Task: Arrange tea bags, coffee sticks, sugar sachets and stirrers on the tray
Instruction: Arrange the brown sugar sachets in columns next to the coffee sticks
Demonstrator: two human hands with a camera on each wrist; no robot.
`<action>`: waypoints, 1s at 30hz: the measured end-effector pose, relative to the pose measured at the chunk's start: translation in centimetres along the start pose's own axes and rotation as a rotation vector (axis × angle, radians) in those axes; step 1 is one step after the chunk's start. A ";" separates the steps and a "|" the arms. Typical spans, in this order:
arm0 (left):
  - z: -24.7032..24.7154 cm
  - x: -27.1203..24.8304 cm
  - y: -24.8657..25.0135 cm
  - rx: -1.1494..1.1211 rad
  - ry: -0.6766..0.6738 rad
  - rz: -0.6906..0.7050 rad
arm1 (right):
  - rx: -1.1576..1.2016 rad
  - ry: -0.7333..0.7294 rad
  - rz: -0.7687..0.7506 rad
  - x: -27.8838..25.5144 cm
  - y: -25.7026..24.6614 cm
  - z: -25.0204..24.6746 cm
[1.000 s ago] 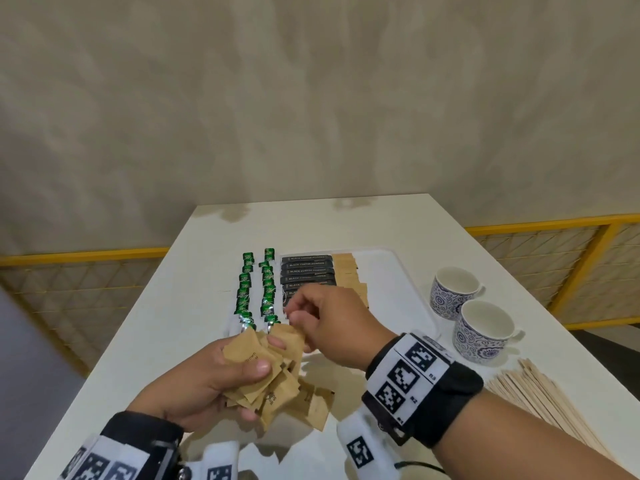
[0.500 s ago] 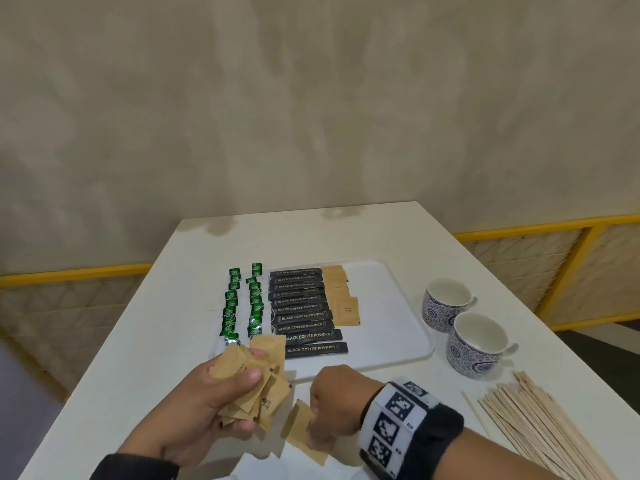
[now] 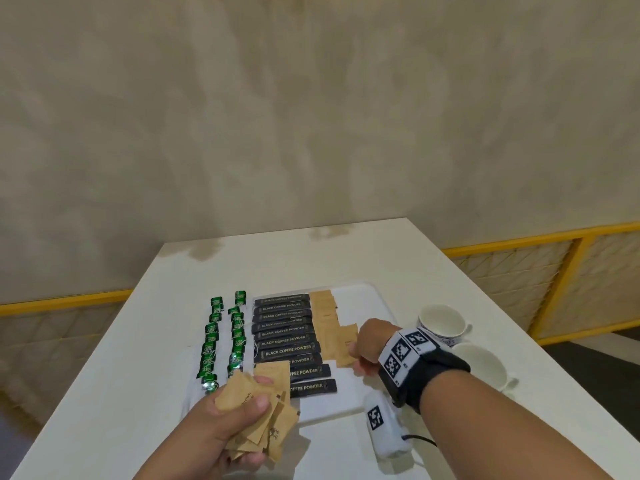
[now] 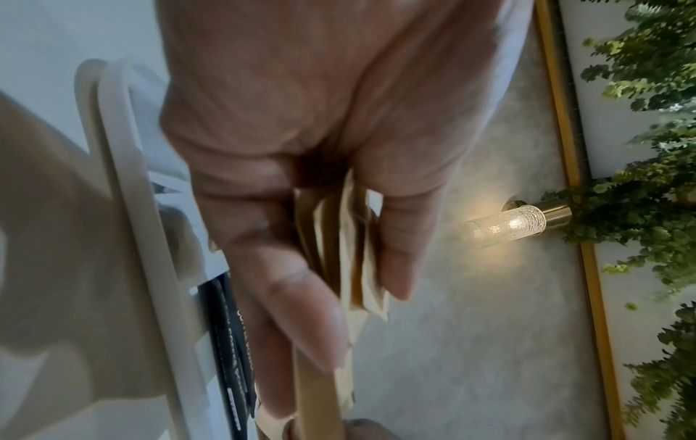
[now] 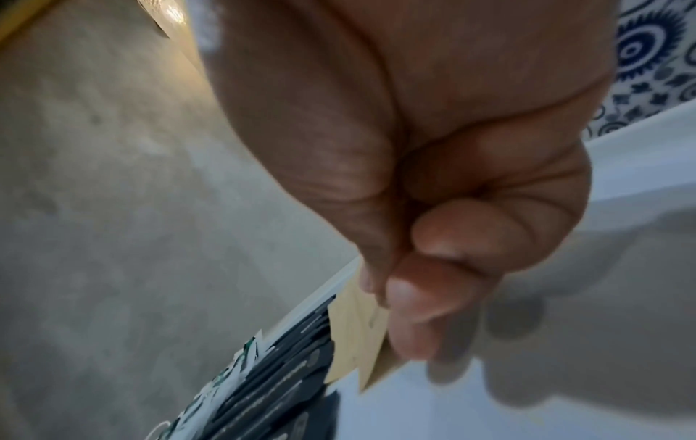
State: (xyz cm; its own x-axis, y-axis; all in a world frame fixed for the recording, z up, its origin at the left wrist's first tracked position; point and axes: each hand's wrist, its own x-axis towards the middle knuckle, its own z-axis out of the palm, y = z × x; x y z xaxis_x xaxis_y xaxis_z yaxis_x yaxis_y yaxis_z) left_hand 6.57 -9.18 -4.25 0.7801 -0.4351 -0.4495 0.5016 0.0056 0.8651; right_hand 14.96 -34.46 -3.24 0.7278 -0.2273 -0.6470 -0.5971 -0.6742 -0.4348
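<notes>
A white tray [image 3: 360,299] lies on the table with two columns of green tea bags [image 3: 237,337], a column of black coffee sticks [image 3: 287,341] and a column of brown sugar sachets [image 3: 325,317]. My left hand [image 3: 221,434] grips a bunch of brown sugar sachets [image 3: 263,420] at the tray's near left corner; the left wrist view shows the same bunch [image 4: 350,256] clamped between thumb and fingers. My right hand [image 3: 367,348] pinches one sugar sachet [image 3: 346,344] over the tray, beside the sachet column. In the right wrist view thumb and fingertips hold that sachet [image 5: 357,336].
Two patterned cups [image 3: 443,323] [image 3: 481,367] stand on the table right of the tray, behind my right wrist. A yellow railing [image 3: 554,237] runs behind the table. The tray's right half is bare white.
My right hand moved from the table in front of the tray up onto the tray with a sachet, to the sachet column. The left hand kept its bunch and stayed near the tray's corner.
</notes>
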 end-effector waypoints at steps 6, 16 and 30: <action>0.1 -0.2 0.4 0.022 -0.043 -0.001 | -0.170 -0.044 -0.060 0.2 -0.1 0.2; 0.3 0.6 0.6 0.067 0.042 -0.020 | -0.568 0.072 -0.180 0.1 -0.5 0.2; 0.5 0.8 0.7 0.170 0.120 0.017 | -0.270 0.110 -0.237 2.0 -0.9 0.3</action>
State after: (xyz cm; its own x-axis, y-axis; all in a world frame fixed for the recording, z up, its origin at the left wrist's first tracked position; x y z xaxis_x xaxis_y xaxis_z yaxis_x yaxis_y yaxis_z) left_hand 7.39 -9.98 -3.93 0.8321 -0.3257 -0.4489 0.4255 -0.1442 0.8934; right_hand 16.87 -34.09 -4.36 0.8758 -0.1072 -0.4705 -0.3079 -0.8749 -0.3739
